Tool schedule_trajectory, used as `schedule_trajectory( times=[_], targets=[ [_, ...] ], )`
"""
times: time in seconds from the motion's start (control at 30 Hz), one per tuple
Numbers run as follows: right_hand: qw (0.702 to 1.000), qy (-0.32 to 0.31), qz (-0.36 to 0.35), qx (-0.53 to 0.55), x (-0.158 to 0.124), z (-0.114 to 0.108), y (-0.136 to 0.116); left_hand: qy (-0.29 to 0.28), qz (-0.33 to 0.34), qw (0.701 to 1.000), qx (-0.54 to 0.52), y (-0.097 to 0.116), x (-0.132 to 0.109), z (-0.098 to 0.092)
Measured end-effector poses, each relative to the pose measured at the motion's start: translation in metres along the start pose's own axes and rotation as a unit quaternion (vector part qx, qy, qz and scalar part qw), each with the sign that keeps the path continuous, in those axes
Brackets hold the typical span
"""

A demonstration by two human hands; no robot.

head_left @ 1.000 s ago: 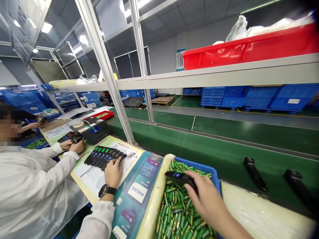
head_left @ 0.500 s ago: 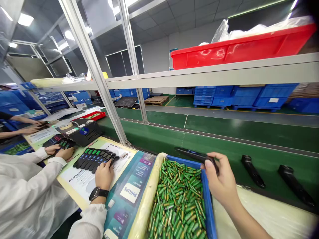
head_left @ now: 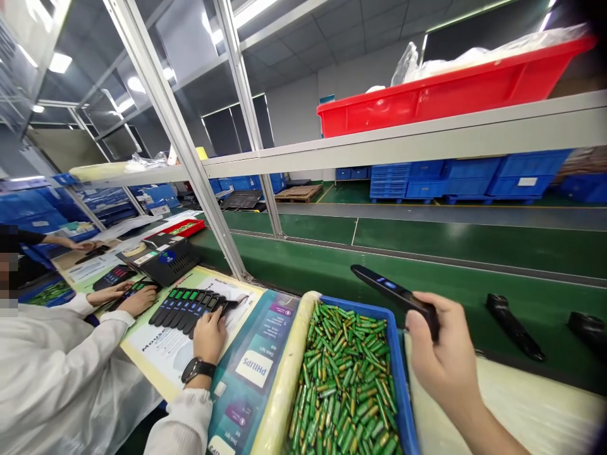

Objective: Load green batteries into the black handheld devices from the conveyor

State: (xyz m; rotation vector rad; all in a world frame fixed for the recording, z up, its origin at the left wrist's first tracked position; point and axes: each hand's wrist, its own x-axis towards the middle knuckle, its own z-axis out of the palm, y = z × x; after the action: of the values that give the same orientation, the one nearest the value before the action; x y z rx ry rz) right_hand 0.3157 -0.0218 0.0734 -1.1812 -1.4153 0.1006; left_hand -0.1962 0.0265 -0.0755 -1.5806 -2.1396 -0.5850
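My right hand (head_left: pixel 448 357) grips one end of a long black handheld device (head_left: pixel 386 287) and holds it in the air over the green belt, to the right of the battery bin. A small blue-lit display shows on its face. My left hand (head_left: pixel 208 338), with a dark watch on the wrist, has its fingers closed on the end of a black handheld device (head_left: pixel 230 304) at the right of a row of similar devices (head_left: pixel 183 309). Green and blue lights show on several of these. Between my hands, a blue bin (head_left: pixel 398 354) holds many green batteries (head_left: pixel 344 379).
Two black devices (head_left: pixel 512 325) lie on the green belt (head_left: pixel 322 253) at right. A co-worker's hands (head_left: pixel 140 298) hold a device at left, near a black box (head_left: pixel 165 259). A metal post (head_left: pixel 175 133) and a shelf with a red tub (head_left: pixel 450 85) stand ahead.
My right hand has moved slightly right, and its device has turned so the blue display faces me more. The devices on the belt appear farther right. My left hand stays at the row.
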Motion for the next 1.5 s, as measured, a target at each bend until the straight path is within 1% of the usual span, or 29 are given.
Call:
schedule_trajectory(
  times=[0.03,0.07,0.1,0.13,0.17,0.2,0.23,0.27,0.33,0.37,0.4,0.47,0.5,0.57,0.67,0.73,0.8,0.83,0.9,0.93,1.0,1.07,1.1,1.17,1.23,1.33,1.4,1.47,1.5],
  targets=[
    [0.999,-0.022,-0.026,0.014,-0.010,0.005,-0.002,0.000,0.001,1.000,-0.003,0.001,0.000,0.000],
    [0.994,-0.084,-0.056,0.030,-0.022,0.011,-0.006,0.001,0.002,1.000,-0.005,0.002,0.000,-0.001],
    [0.980,-0.174,-0.083,0.043,-0.033,0.018,-0.011,0.002,0.003,1.000,-0.007,0.002,0.000,-0.002],
    [0.955,-0.273,-0.102,0.049,-0.043,0.025,-0.017,0.003,0.004,1.000,-0.008,0.003,0.000,-0.003],
    [0.928,-0.354,-0.105,0.049,-0.048,0.028,-0.022,0.003,0.005,1.000,-0.009,0.002,0.000,-0.003],
    [0.912,-0.398,-0.090,0.046,-0.049,0.029,-0.025,0.003,0.006,1.000,-0.010,0.002,0.000,-0.004],
    [0.915,-0.397,-0.060,0.046,-0.045,0.027,-0.027,0.002,0.006,1.000,-0.010,0.001,0.000,-0.004],
    [0.930,-0.363,-0.023,0.052,-0.037,0.022,-0.025,0.002,0.006,1.000,-0.011,0.001,0.000,-0.004],
    [0.964,-0.244,0.065,0.084,-0.013,0.009,-0.016,0.001,0.007,1.000,-0.015,0.000,0.000,-0.003],
    [0.969,-0.187,0.116,0.112,-0.001,0.002,-0.009,0.001,0.008,1.000,-0.019,-0.001,0.000,-0.003],
    [0.963,-0.145,0.171,0.149,0.011,-0.003,-0.002,0.000,0.010,1.000,-0.023,0.000,0.000,-0.003],
    [0.926,-0.105,0.275,0.236,0.030,-0.009,0.009,0.001,0.014,0.999,-0.033,0.000,0.001,-0.002],
    [0.903,-0.097,0.314,0.276,0.036,-0.011,0.013,0.002,0.017,0.999,-0.038,0.000,0.001,-0.002],
    [0.865,-0.093,0.362,0.335,0.043,-0.011,0.017,0.005,0.022,0.999,-0.047,-0.002,0.002,-0.002],
    [0.827,-0.109,0.389,0.391,0.044,-0.010,0.020,0.008,0.032,0.997,-0.064,-0.002,0.003,-0.001],
    [0.805,-0.128,0.401,0.418,0.041,-0.009,0.021,0.007,0.038,0.996,-0.085,0.004,0.004,-0.004],
    [0.780,-0.150,0.417,0.441,0.037,-0.006,0.022,0.014,0.043,0.991,-0.122,0.021,0.004,-0.014],
    [0.766,-0.164,0.428,0.451,0.033,-0.004,0.022,0.021,0.047,0.988,-0.148,0.035,0.002,-0.023],
    [0.733,-0.198,0.453,0.467,0.025,0.004,0.020,0.028,0.063,0.974,-0.217,0.073,-0.004,-0.049],
    [0.716,-0.217,0.466,0.472,0.019,0.008,0.018,0.019,0.079,0.963,-0.258,0.096,-0.008,-0.065],
    [0.686,-0.248,0.492,0.475,0.007,0.017,0.013,-0.017,0.117,0.932,-0.343,0.144,-0.019,-0.102],
    [0.662,-0.264,0.515,0.477,-0.005,0.025,0.006,-0.054,0.147,0.890,-0.428,0.189,-0.030,-0.135],
    [0.651,-0.268,0.523,0.480,-0.012,0.028,0.003,-0.072,0.137,0.868,-0.471,0.207,-0.034,-0.148],
    [0.634,-0.274,0.530,0.491,-0.023,0.032,-0.003,-0.113,0.067,0.812,-0.568,0.234,-0.040,-0.164],
    [0.624,-0.283,0.528,0.502,-0.033,0.035,-0.007,-0.168,-0.030,0.730,-0.662,0.249,-0.042,-0.170],
    [0.616,-0.291,0.520,0.516,-0.048,0.042,-0.010,-0.226,-0.143,0.600,-0.754,0.258,-0.045,-0.173],
    [0.607,-0.290,0.519,0.527,-0.059,0.048,-0.012,-0.226,-0.196,0.537,-0.789,0.261,-0.048,-0.177],
    [0.596,-0.287,0.522,0.539,-0.069,0.053,-0.015,-0.206,-0.226,0.489,-0.817,0.266,-0.054,-0.181],
    [0.592,-0.285,0.522,0.544,-0.074,0.055,-0.017,-0.191,-0.233,0.471,-0.829,0.268,-0.057,-0.183]
  ],
)
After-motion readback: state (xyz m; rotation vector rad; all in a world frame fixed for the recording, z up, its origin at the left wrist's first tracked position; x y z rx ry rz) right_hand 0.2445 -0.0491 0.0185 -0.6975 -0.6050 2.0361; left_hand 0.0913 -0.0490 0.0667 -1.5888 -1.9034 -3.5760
